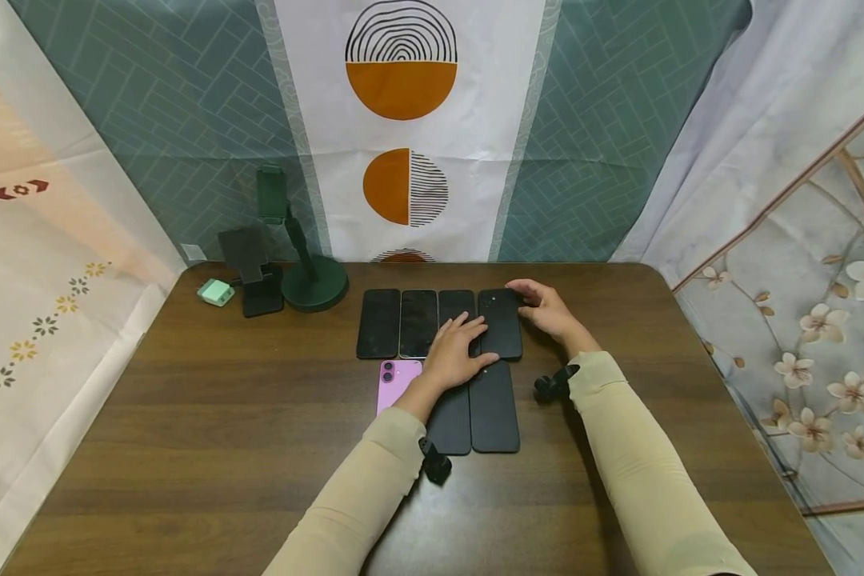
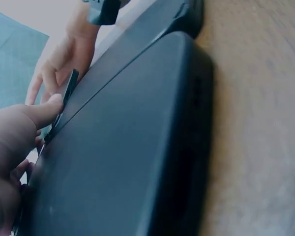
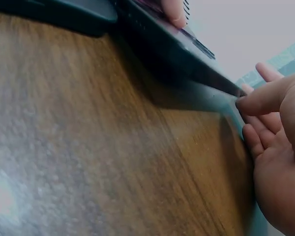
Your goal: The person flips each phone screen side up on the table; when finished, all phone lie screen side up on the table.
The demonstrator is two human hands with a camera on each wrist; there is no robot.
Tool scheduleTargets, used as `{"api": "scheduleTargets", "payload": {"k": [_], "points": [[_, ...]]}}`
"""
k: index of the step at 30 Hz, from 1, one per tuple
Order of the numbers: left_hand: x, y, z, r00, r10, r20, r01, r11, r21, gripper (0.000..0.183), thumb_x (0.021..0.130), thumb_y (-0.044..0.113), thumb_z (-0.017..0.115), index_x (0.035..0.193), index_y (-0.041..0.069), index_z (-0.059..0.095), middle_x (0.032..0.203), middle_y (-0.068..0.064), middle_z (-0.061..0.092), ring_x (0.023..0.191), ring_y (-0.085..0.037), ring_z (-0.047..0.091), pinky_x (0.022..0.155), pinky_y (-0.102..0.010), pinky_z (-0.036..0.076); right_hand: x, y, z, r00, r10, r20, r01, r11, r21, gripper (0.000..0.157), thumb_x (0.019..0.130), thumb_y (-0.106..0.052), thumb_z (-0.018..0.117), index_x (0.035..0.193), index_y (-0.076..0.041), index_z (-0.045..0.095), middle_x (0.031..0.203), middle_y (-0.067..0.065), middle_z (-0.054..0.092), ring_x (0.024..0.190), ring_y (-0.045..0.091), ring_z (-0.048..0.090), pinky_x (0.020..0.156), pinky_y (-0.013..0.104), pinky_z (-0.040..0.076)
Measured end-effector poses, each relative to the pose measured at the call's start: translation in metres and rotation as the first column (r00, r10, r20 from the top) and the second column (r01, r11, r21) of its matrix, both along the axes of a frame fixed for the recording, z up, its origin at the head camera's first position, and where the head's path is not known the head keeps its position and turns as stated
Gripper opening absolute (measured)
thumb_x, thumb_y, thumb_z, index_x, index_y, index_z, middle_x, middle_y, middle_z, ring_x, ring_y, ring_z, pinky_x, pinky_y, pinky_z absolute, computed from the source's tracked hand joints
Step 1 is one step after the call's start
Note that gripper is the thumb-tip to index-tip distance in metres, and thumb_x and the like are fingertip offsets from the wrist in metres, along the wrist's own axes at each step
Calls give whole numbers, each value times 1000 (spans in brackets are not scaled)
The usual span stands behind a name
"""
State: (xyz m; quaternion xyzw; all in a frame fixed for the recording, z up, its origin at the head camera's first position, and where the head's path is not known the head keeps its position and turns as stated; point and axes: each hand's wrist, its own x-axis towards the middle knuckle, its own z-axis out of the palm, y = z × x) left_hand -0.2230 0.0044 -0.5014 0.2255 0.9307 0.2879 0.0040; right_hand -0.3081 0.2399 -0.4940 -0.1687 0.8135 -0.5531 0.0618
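A dark phone with camera lenses lies at the right end of the back row. My right hand touches its upper right side with thumb and fingertips. Beside it, my left hand spreads its fingers over a neighbouring black phone, the thumb reaching to the dark phone's lower edge. Two more black phones, one at the left end and one next to it, continue that row. In front lie a purple phone, partly hidden by my left wrist, and two black phones side by side.
At the back left of the wooden table stand a green phone stand with a round base, a black stand and a small mint-green block. Patterned cloths hang behind and at both sides.
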Motion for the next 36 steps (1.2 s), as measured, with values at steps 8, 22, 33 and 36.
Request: {"api": "scheduleTargets", "payload": {"k": [8, 22, 33, 36], "points": [[-3, -2, -1, 998, -9, 55, 7, 999, 43, 73, 89, 51, 74, 149, 15, 53, 157, 4, 44, 153, -18, 21, 126, -38, 8, 11, -2, 19, 998, 62, 18, -61, 997, -55, 48, 93, 15, 58, 140, 14, 47, 143, 34, 48, 134, 45, 45, 113, 53, 35], [-5, 1, 10, 990, -45, 133, 21, 985, 173, 79, 87, 44, 79, 151, 9, 49, 154, -7, 48, 145, -24, 40, 119, -42, 32, -1, -2, -3, 1000, 27, 14, -25, 991, -129, 48, 95, 6, 64, 141, 7, 51, 142, 28, 52, 124, 27, 56, 104, 32, 45], [-7, 9, 5, 983, -104, 150, 30, 901, 433, 82, 80, 30, 88, 148, 5, 51, 152, -11, 49, 130, -26, 57, 100, -27, 52, 13, -13, 25, 1000, 11, 15, -9, 994, -112, 48, 92, 13, 58, 139, 11, 50, 139, 33, 52, 121, 30, 56, 98, 29, 47], [-6, 10, 4, 982, -107, 154, 24, 885, 465, 83, 78, 28, 90, 148, 6, 51, 152, -11, 49, 130, -26, 57, 99, -27, 52, 19, -18, 36, 1000, 16, 13, -14, 996, -89, 48, 93, 13, 57, 139, 14, 48, 138, 35, 52, 124, 40, 54, 101, 36, 47]]}}
